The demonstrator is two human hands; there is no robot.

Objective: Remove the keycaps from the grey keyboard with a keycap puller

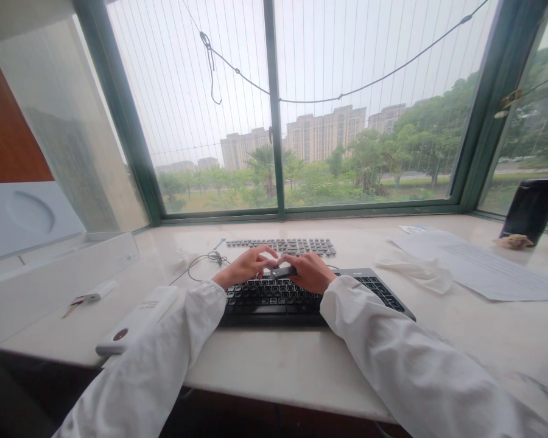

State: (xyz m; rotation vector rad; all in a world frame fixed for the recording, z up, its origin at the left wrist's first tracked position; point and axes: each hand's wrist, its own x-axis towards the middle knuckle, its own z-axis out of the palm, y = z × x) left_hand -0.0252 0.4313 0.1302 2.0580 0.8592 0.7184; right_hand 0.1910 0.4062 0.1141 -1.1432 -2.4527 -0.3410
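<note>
A black keyboard (274,309) lies on the white counter in front of me. Over its upper middle, my right hand (311,272) is closed round a small dark grey tool (283,272), its exact kind too small to tell. My left hand (245,267) is just beside it, thumb and forefinger curved towards the right fingertips with a gap between them. Its lower fingers hang close to the keys; whether they touch is unclear. Behind the keyboard, small loose keycaps (308,246) are laid out in rows.
A thin dark cable (215,258) coils left of the keyboard. Further left are a white power bank (139,319), a key (75,304) and an open white box (59,286). Crumpled tissue (420,274), printed paper (493,267) and a black cylinder (532,210) occupy the right side.
</note>
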